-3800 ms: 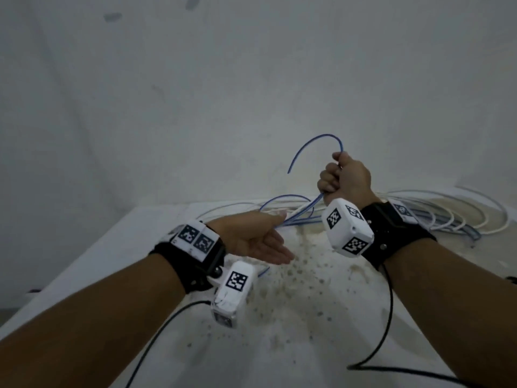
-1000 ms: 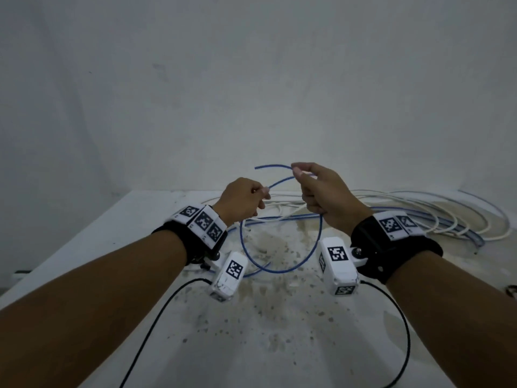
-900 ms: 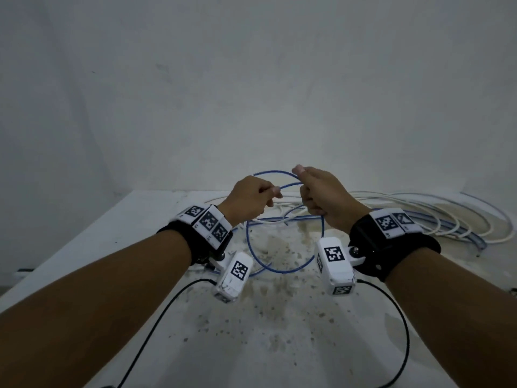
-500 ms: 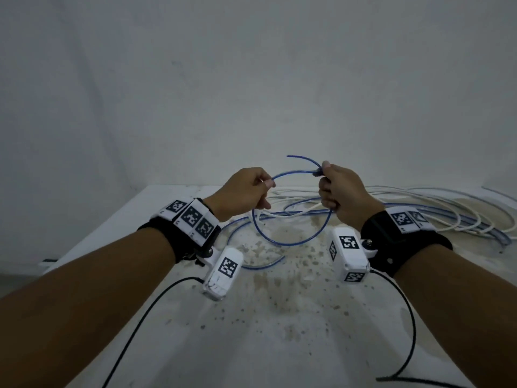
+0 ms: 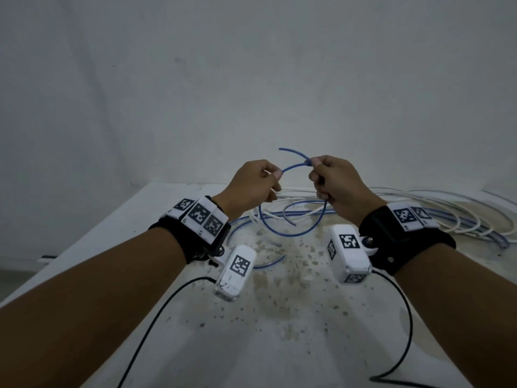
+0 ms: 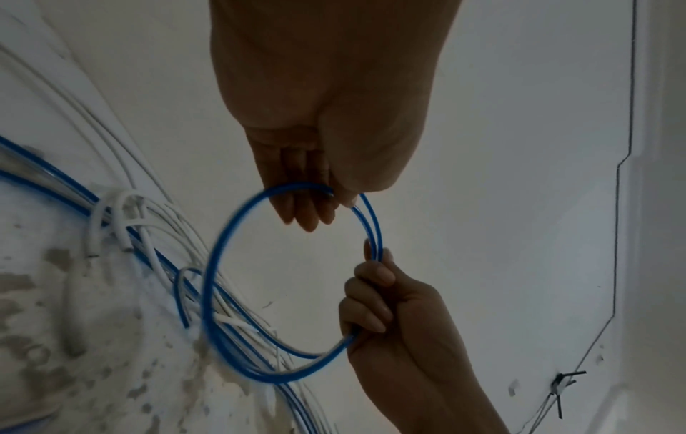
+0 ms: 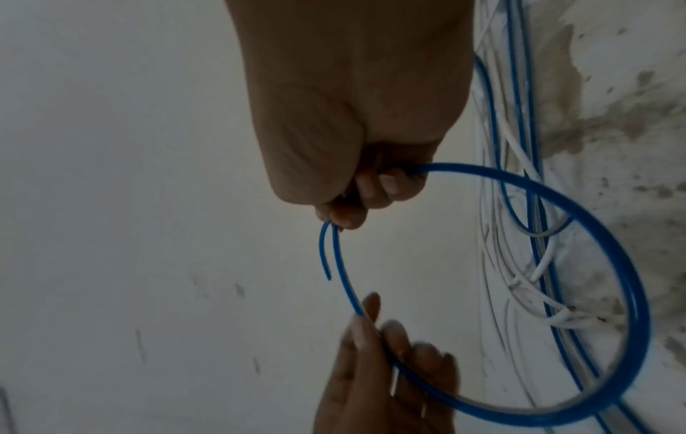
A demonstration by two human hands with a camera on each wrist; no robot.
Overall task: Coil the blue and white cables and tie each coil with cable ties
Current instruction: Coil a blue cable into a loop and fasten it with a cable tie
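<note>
A thin blue cable (image 5: 291,233) forms one round loop held up above the table between both hands. My left hand (image 5: 253,186) pinches the loop's left side, seen close in the left wrist view (image 6: 319,188). My right hand (image 5: 335,183) grips the loop's top where the free end (image 5: 291,151) crosses over, and the right wrist view (image 7: 356,193) shows its fingers curled round the blue cable (image 7: 557,205). The rest of the blue cable (image 6: 74,193) trails onto the table among white cables (image 5: 419,203). No cable tie is in view.
The white table (image 5: 251,345) is stained and speckled in its middle. Loose white and blue cables (image 5: 461,219) lie tangled along the back right. Black camera leads (image 5: 156,317) hang from both wrists. A pale wall (image 5: 251,79) stands right behind the table.
The blue cable has gone from one open arc in the right hand to a closed loop held by both hands. Over the last second the loop rose slightly and the free end swung up.
</note>
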